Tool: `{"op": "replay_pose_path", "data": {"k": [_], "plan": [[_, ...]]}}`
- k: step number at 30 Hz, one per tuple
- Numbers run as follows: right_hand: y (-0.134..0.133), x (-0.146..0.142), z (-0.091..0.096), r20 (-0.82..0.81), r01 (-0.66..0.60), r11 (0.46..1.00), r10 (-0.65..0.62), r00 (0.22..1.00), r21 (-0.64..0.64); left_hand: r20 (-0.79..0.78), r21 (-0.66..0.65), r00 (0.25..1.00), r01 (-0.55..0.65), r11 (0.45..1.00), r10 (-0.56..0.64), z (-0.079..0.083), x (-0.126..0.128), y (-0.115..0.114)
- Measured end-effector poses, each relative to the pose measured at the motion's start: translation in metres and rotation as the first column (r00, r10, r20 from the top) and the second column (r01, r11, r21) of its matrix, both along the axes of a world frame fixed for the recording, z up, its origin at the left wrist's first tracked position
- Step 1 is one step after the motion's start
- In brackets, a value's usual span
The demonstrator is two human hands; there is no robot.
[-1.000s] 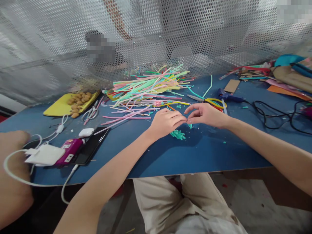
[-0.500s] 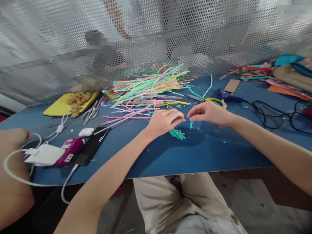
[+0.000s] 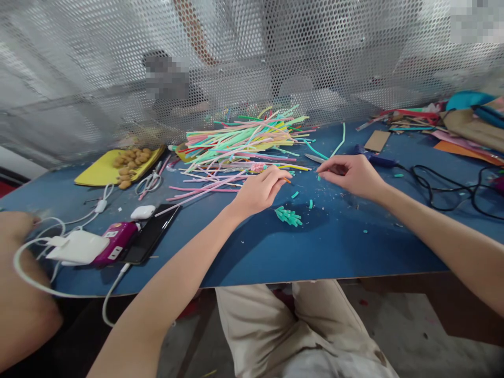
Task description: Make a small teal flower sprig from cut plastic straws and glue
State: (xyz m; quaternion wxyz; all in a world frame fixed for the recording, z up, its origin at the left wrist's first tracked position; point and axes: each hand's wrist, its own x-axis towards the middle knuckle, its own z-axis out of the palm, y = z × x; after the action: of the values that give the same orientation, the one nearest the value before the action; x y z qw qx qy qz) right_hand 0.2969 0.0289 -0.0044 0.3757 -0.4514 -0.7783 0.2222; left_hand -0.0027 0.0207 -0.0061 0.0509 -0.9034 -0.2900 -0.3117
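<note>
The left hand (image 3: 260, 191) has its fingertips together; whether on anything, I cannot tell. A green sprig (image 3: 289, 216) lies just nearside of that grip, green bits (image 3: 295, 195) beside it. The right hand (image 3: 352, 176) curls its fingers together, contents unclear.

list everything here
stems: many, mixed, back
cluster: one, green, centre
bits: several, green, centre
scissors: one, grey blade, centre
glue gun: one, blue, right
cables: several, black/white, sides
card: one, brown, right
scraps: many, mixed, right
lumps: many, brown, on yellow sheet
phone: one, black, left
charger, case: one each, white, left
socket: one, purple, left
table: one, blue, below
mesh: one, grey, back
person: one, blurred, back
other's arm: one, bare, left
trousers: one, beige, bottom
left grip, right grip: one each, bare, centre
</note>
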Motion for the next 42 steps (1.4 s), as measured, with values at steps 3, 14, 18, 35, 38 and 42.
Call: {"op": "replay_pose_path", "data": {"k": [3, 14, 18, 35, 38, 42], "plan": [[0.0, 0.002, 0.0, 0.048, 0.0, 0.999, -0.002, 0.999, 0.054, 0.002, 0.023, 1.0, -0.011, 1.0, 0.011, 0.001, -0.003, 0.001], [0.0, 0.003, 0.002, 0.106, -0.092, 0.989, 0.08, 0.991, 0.118, -0.218, -0.035, 0.975, -0.05, 0.998, 0.042, 0.033, -0.023, 0.003], [0.0, 0.002, 0.0, 0.098, -0.074, 0.992, 0.064, 0.993, 0.106, -0.401, -0.329, 0.908, -0.018, 0.944, -0.123, 0.025, -0.023, 0.003], [-0.012, -0.001, 0.013, 0.088, -0.068, 0.99, 0.057, 0.994, 0.126, -0.278, -0.609, 0.918, 0.059, 0.791, -0.283, 0.019, -0.004, -0.009], [-0.012, 0.0, 0.013, 0.077, -0.064, 0.99, 0.054, 0.996, 0.127, -0.251, -0.589, 0.925, 0.089, 0.803, -0.286, 0.017, -0.002, -0.013], [-0.011, 0.002, 0.011, 0.068, -0.077, 0.986, 0.067, 0.995, 0.15, -0.291, -0.53, 0.924, 0.059, 0.846, -0.247, 0.018, -0.004, -0.016]]}}
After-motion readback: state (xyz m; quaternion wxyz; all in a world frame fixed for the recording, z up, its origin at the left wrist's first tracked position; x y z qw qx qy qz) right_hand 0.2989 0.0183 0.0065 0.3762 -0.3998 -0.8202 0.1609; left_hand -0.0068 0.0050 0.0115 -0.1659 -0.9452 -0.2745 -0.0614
